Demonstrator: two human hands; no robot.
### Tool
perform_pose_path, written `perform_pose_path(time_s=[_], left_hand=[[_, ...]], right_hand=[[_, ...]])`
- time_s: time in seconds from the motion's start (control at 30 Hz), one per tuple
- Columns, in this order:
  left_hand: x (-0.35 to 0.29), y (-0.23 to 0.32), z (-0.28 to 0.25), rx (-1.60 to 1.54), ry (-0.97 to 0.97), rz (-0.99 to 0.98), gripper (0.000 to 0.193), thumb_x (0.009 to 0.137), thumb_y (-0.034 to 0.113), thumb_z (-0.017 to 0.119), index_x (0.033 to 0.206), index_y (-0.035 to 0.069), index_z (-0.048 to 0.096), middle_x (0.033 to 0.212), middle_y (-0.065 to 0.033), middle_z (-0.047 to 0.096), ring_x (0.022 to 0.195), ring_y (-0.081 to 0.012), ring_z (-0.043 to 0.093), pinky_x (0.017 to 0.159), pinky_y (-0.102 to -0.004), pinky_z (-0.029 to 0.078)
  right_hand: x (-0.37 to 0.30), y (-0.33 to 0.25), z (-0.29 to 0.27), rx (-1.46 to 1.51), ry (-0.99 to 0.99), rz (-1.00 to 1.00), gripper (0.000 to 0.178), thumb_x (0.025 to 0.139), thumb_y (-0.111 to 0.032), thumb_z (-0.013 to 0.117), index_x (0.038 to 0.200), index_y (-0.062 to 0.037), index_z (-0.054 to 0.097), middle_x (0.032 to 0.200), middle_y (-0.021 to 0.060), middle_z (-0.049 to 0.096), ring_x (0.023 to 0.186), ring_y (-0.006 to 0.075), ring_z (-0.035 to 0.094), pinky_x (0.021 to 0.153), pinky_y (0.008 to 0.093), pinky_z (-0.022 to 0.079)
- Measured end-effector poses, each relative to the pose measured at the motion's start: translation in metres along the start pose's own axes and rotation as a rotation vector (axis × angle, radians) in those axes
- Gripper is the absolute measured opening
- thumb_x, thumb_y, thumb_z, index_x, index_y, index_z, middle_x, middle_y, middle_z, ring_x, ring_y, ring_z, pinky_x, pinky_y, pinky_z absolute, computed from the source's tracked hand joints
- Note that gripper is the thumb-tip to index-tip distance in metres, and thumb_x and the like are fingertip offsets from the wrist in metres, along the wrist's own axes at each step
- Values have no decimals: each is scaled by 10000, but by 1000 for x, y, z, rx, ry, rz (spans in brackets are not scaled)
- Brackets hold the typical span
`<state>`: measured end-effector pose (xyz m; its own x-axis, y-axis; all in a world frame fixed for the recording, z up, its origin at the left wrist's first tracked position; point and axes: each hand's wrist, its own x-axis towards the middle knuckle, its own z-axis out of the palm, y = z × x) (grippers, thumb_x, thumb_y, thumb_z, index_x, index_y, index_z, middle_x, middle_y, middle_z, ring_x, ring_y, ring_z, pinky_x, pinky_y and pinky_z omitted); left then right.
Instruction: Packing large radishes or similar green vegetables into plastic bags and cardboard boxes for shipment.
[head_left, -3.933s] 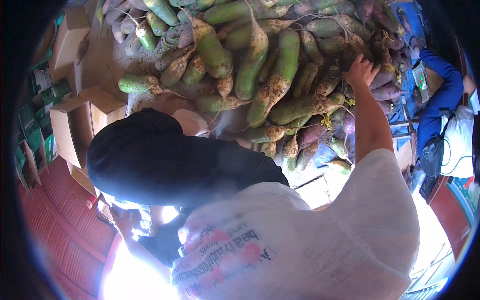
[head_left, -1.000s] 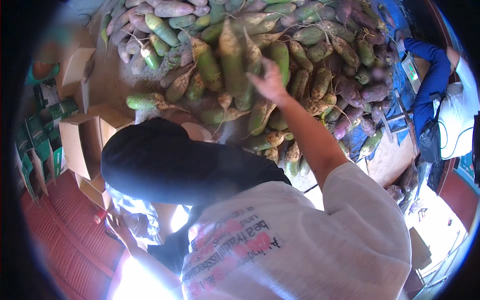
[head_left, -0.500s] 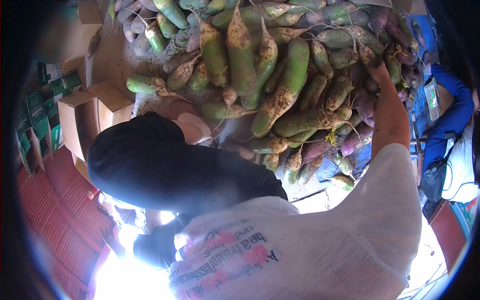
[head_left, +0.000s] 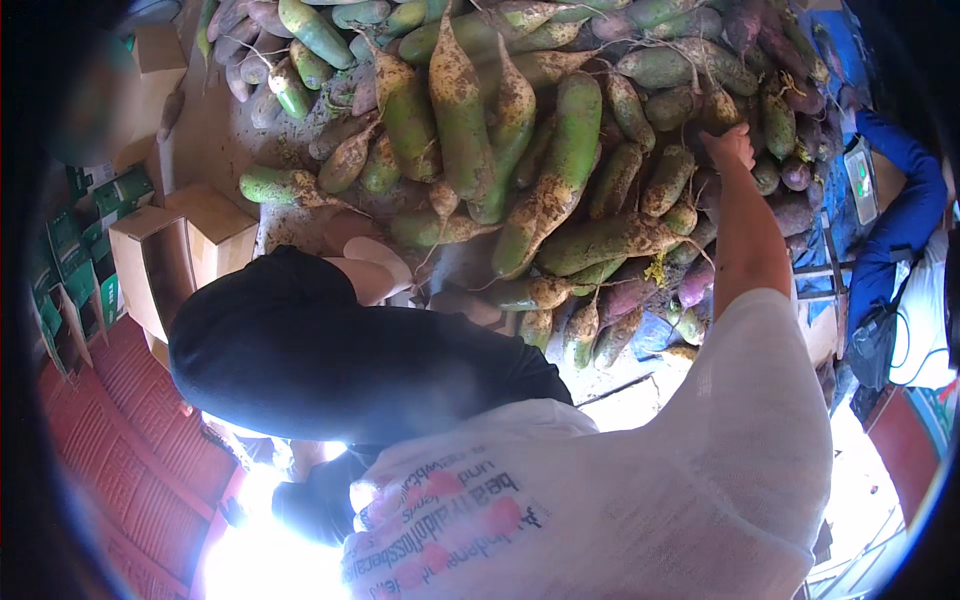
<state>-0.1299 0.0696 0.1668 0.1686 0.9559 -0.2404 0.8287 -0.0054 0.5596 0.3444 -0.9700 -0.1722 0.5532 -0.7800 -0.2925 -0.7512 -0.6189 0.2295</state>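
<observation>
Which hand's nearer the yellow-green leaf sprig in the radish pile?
Right. The right hand is at the radish pile, above and slightly right of the sprig in view; the left hand is far off at lower left, past the bent leg.

The left hand (head_left: 235, 512) is blurred; whether the right hand (head_left: 733, 149) holds anything is unclear.
</observation>
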Motion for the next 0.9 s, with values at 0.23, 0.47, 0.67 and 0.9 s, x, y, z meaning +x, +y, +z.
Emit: perform_pose_path(time_s=[0.23, 0.47, 0.67, 0.9], left_hand=[[11, 60, 58, -243, -49, -115, 627, 968, 194, 534, 1539, 210, 276, 1535, -133, 358, 1402, -309, 381, 1088, -468, 396], [37, 79, 101, -217, -234, 141, 638, 975, 144, 536, 1545, 211, 258, 1546, -155, 337, 1401, -293, 389, 1080, -438, 428], [46, 79, 105, -214, -272, 184, 661, 974, 125, 547, 1552, 207, 237, 1539, -169, 343, 1402, -297, 385, 1101, -427, 415], [43, 55, 78, -241, -304, 153, 638, 984, 125, 518, 1552, 210, 239, 1545, -180, 338, 1416, -317, 366, 1139, -450, 361]], right_hand=[[-136, 3, 28, 624, 6, -367, 947, 720, -468, 819, 1356, 89, 393, 1236, 278, 610, 1168, 370, 602, 978, 404, 481], [-245, -88, 21, 1251, -244, -590, 731, 855, -191, 770, 1391, 56, 339, 1268, 162, 569, 1147, 212, 572, 969, 327, 482], [-170, -41, 1, 616, 293, -590, 721, 826, -397, 744, 1362, -8, 459, 1315, 235, 536, 1210, 367, 525, 996, 450, 455], [-60, 124, 46, -248, 31, -272, 800, 743, -405, 765, 1390, -76, 428, 1449, 126, 420, 1363, 332, 370, 1077, 501, 365]])
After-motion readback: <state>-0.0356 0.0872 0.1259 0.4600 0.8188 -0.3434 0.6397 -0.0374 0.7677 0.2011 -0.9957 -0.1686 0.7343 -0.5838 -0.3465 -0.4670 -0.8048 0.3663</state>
